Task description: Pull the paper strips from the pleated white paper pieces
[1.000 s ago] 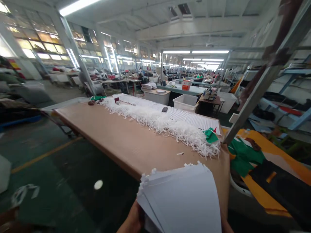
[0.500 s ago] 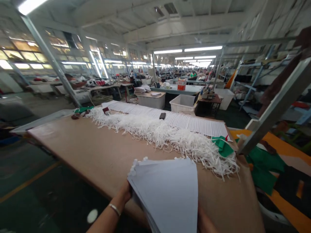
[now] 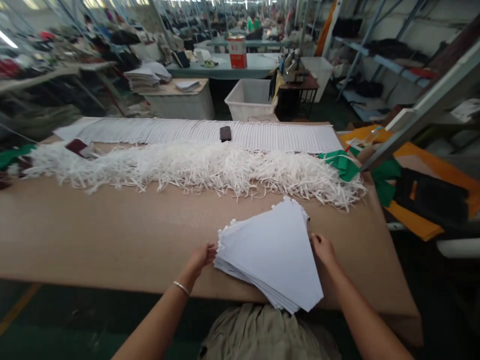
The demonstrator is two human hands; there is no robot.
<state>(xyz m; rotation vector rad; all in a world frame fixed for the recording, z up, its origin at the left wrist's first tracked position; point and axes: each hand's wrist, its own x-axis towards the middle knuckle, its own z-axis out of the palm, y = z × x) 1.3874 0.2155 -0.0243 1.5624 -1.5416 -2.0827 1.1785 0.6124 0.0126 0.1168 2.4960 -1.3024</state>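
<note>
A stack of white wedge-shaped sheets (image 3: 272,250) lies on the brown table (image 3: 112,235) near its front edge. My left hand (image 3: 200,257), with a thin bracelet on the wrist, touches the stack's left edge with its fingers curled against it. At the right edge of the stack rests my right hand (image 3: 323,248), fingers bent against the sheets. Beyond the stack runs a long heap of white shredded strips (image 3: 195,167), and behind that a row of white ribbed pieces (image 3: 187,131) with a small dark object (image 3: 225,133) lying on it.
Green fabric scraps (image 3: 343,164) sit at the strips' right end. Orange, green and black fabric (image 3: 423,200) hangs at the right beside a slanted metal post (image 3: 423,107). A white bin (image 3: 249,97), a red can (image 3: 237,51) and other worktables stand behind.
The stack, carried in both hands toward the table, now lies flat on it. My view has tilted down and I stand squarely at the table's front edge.
</note>
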